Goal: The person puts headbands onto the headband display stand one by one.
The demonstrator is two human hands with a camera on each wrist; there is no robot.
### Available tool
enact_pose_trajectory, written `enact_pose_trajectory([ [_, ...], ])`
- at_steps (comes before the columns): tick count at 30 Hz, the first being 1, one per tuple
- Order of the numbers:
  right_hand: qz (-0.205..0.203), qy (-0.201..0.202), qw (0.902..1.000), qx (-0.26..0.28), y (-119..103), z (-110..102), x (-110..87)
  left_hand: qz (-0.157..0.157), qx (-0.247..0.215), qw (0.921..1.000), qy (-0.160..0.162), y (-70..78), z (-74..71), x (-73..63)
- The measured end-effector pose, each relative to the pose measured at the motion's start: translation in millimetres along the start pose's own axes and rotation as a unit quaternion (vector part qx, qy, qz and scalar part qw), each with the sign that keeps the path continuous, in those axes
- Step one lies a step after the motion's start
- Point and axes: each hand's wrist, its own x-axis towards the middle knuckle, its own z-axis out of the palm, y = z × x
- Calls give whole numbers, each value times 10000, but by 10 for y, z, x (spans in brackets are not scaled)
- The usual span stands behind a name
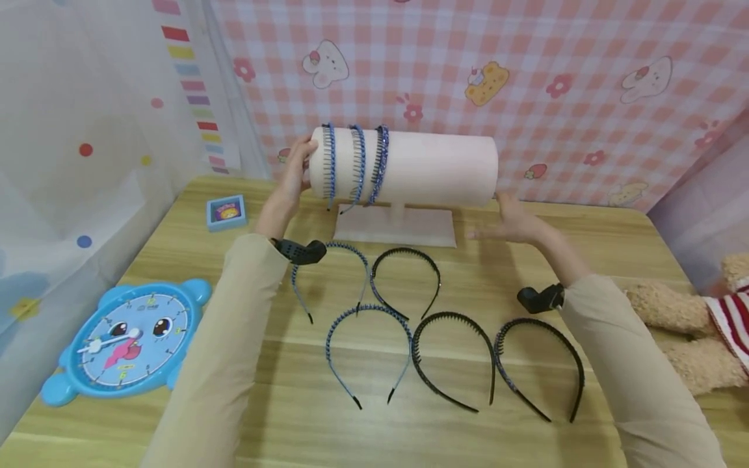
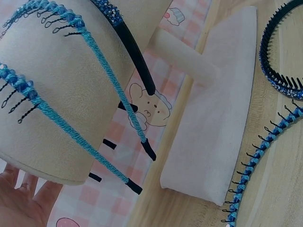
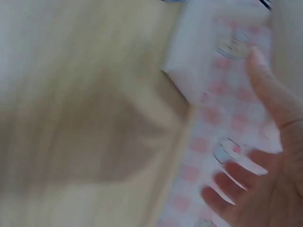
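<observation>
A pale cylindrical headband stand (image 1: 439, 169) on a flat base (image 1: 374, 227) stands at the back of the table. Three headbands hang on its left half: two with blue braided beads (image 1: 332, 162) (image 1: 360, 162) and one with dark blue glitter (image 1: 381, 162). My left hand (image 1: 294, 172) rests against the roll's left end; in the left wrist view its fingers (image 2: 28, 187) are partly hidden behind the roll. Just below the right end of the roll is my right hand (image 1: 515, 220), thumb and fingers spread, holding nothing.
Several toothed headbands lie in front of the stand, including a blue one (image 1: 367, 308) and a black one (image 1: 453, 316). At left are a blue toy clock (image 1: 123, 338) and a small blue box (image 1: 226, 212). A plush toy (image 1: 690, 325) lies at right.
</observation>
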Motion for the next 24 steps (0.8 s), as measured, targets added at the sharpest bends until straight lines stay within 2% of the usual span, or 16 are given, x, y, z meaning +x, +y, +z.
enact_pose_trajectory([
  [2,459,-762,9956,-296,9,119,-6,-5,49,10000,-8,1,-3,0],
  [4,706,-1357,9866,-575,-12,236,18,2,41,10000,-6,2,-7,-2],
  [6,564,-1620,9829,-671,-47,358,73,24,72,10000,-10,4,-10,-4],
  [9,323,-1765,9815,-662,-135,522,156,34,66,10000,-30,7,-7,-10],
  [16,-186,-1670,9828,-771,-337,790,341,-10,42,10000,-37,3,-5,4],
  [20,-53,-1829,9817,-524,-341,782,354,-16,82,10000,-22,4,7,7],
  [24,226,-1899,9812,-247,-262,624,313,-14,66,10000,1,2,-7,1],
])
